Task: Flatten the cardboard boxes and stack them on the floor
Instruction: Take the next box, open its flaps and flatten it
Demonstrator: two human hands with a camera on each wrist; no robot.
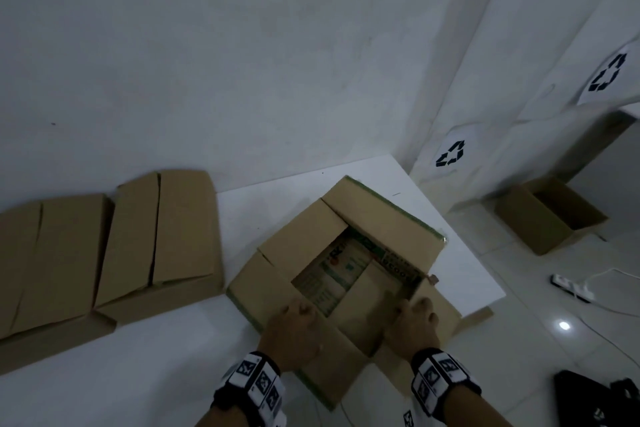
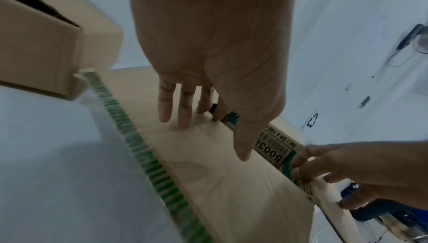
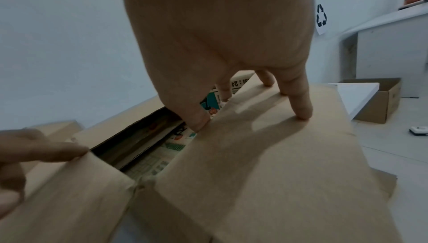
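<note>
An opened cardboard box (image 1: pixel 381 218) with green-printed edges lies on the white table (image 1: pixel 173 374), its flaps spread out and printed panels showing inside. My left hand (image 1: pixel 294 319) presses straight fingers (image 2: pixel 185 113) down on the near-left flap (image 2: pixel 220 183), thumb stretched along the printed edge. My right hand (image 1: pixel 415 317) holds the near-right flap (image 3: pixel 266 164) at its inner edge. Its thumb (image 3: pixel 199 120) and one finger hook over the edge while the other fingers (image 3: pixel 300 107) rest on top.
Two closed brown boxes (image 1: pixel 162 239) (image 1: pixel 52 260) stand on the table to the left, against the wall. An open-topped box (image 1: pixel 550 215) sits on the tiled floor at right, with a white power strip (image 1: pixel 573 288) and a dark bag (image 1: pixel 595 399) nearer me.
</note>
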